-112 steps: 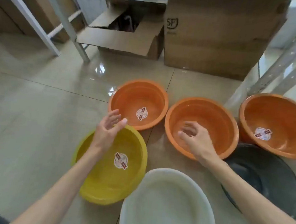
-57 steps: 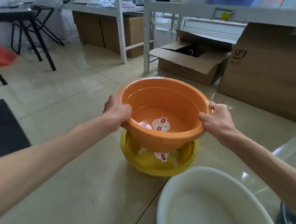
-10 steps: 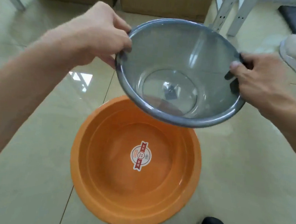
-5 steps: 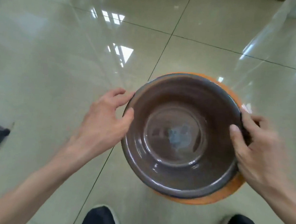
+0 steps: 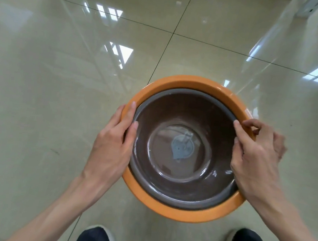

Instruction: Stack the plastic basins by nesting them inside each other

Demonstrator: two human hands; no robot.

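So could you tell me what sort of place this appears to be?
Probably an indoor workroom or storeroom, though little shows: a glossy beige tiled floor reflecting windows, and white furniture legs at top right.

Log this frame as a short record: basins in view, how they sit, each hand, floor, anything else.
basins: translucent dark grey plastic basin; round orange plastic basin
nesting: grey sits inside orange, orange rim showing all round
left hand: on the left rims, thumb over the grey rim
right hand: on the right rims, fingertips on the grey rim
floor: glossy beige floor tiles
other: two dark shoes at the bottom edge
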